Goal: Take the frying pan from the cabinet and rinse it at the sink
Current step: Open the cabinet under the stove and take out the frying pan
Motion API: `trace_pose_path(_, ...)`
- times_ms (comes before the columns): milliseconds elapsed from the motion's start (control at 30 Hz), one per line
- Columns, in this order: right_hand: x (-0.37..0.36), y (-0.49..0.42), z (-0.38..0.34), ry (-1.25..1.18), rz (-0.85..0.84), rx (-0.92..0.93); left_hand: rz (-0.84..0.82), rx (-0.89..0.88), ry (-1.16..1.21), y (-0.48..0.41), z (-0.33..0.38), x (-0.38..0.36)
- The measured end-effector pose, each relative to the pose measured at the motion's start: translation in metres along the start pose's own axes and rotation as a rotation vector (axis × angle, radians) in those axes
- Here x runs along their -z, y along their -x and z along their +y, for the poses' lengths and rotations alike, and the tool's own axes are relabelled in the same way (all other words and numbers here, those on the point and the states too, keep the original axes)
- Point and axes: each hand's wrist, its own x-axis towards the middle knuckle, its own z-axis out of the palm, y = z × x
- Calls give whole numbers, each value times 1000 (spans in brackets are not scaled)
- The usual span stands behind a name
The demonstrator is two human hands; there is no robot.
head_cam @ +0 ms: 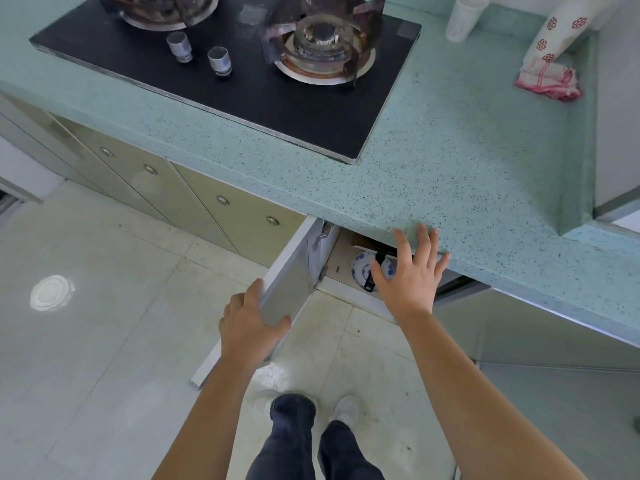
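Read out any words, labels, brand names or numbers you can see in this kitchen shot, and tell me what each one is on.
No text in this view can be read.
Black glass hob: two pale patches near its back edge, perhaps labels, too blurred to read.
White wrapper on the counter: red flower marks only, no words.
Blue-patterned plate: pattern only, no lettering visible.

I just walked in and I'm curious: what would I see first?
The left hand grips the open cabinet door, while the right hand spreads toward a black pan handle lying over a blue-and-white plate inside. Above, a black gas stove sits in the speckled green counter.
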Motion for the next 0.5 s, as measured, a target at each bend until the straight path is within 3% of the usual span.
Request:
trace_pose_path(300,2,1,6,-13,-15,57,94,-22,-7,1,4,-11)
trace_pose_path(400,7,3,10,-43,-30,78,176,-129,11,13,15,-19)
trace_pose_path(500,7,14,15,-82,35,107,119,-272,-27,20,29,-34)
